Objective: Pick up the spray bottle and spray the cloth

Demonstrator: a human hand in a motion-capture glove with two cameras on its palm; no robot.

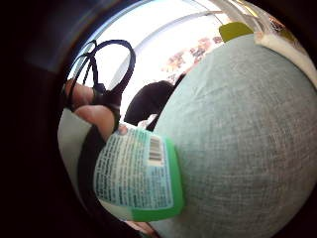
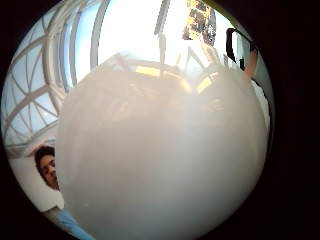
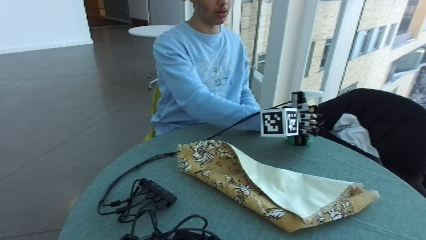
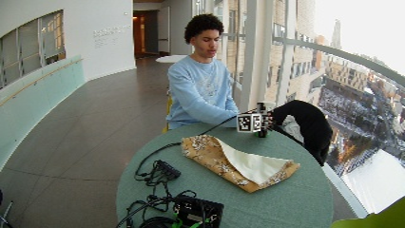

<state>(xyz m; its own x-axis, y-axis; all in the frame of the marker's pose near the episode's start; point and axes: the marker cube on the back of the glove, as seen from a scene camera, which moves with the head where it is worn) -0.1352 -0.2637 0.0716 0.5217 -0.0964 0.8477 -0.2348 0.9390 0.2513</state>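
My hand [image 3: 307, 121] grips the spray bottle [image 1: 138, 173] upright beyond the cloth [image 3: 266, 182]. Only the little-finger palm view shows me its barcode label; outside, the hand hides most of it. A black cable hub [image 3: 154, 191] lies beside the cloth on the table [image 3: 373, 170].

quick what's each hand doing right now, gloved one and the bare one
Gloved right hand: gripping the spray bottle, which stands on the table.
Bare left hand: hidden, cannot be told.
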